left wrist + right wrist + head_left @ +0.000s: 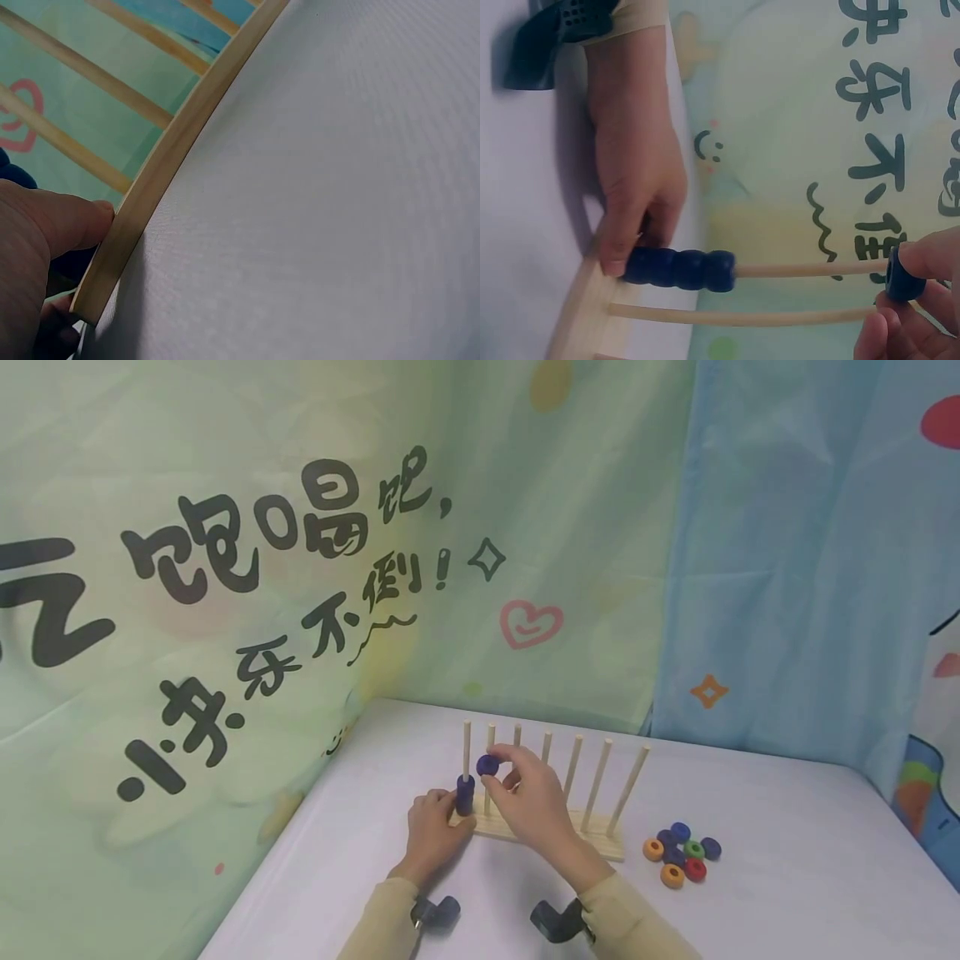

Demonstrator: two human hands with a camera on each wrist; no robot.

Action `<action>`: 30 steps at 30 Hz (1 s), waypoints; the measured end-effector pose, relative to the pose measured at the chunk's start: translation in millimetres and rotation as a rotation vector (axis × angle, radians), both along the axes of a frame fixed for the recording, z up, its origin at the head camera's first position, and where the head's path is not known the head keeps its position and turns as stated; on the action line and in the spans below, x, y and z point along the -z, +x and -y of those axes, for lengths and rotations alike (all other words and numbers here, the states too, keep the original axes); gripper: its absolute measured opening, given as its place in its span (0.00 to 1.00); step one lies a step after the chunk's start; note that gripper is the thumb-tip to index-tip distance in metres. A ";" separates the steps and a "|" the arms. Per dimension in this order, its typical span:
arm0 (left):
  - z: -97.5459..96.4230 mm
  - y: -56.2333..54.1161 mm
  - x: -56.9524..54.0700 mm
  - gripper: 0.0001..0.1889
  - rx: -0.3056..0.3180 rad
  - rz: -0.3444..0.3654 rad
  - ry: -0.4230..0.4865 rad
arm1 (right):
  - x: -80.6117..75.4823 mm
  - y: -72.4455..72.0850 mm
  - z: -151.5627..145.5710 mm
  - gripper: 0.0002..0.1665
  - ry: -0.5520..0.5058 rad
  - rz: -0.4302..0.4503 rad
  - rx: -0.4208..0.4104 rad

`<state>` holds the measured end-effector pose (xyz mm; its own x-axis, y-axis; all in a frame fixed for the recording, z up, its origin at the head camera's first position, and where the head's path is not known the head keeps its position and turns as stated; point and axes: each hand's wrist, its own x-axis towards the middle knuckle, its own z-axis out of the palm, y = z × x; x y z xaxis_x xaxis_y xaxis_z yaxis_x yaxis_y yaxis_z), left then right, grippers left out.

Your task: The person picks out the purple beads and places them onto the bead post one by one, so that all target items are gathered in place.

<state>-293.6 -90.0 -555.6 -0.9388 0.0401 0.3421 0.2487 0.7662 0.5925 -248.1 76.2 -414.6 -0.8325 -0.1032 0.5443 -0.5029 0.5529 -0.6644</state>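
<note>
A wooden peg rack (611, 846) with several upright pegs stands on the table. My left hand (435, 827) grips the left end of its base; in the left wrist view the thumb (82, 221) presses the front edge. Several dark blue beads (679, 268) are stacked at the bottom of the leftmost peg, beside the left fingers. Between thumb and fingers, my right hand (536, 797) pinches another dark blue bead (487, 766), held up near the first two pegs. In the right wrist view this bead overlaps the leftmost peg's tip; whether it is around the peg, I cannot tell.
To the right of the rack lies a loose group of beads: orange (672, 877), red (695, 869), green (693, 848) and blue (680, 832). A white cloth covers the table (795, 852). Printed curtains (600, 543) hang behind and along the left.
</note>
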 end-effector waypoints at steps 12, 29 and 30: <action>0.2 0.9 -1.1 0.26 0.000 -0.005 0.008 | -27.1 -12.9 6.5 0.19 0.007 -0.069 0.011; 0.8 1.1 1.8 0.27 0.004 -0.008 0.003 | -36.9 -30.7 18.0 0.18 -0.004 -0.065 0.038; 0.8 1.3 1.7 0.26 0.006 -0.010 0.005 | -36.9 -32.0 18.5 0.18 -0.004 -0.058 0.038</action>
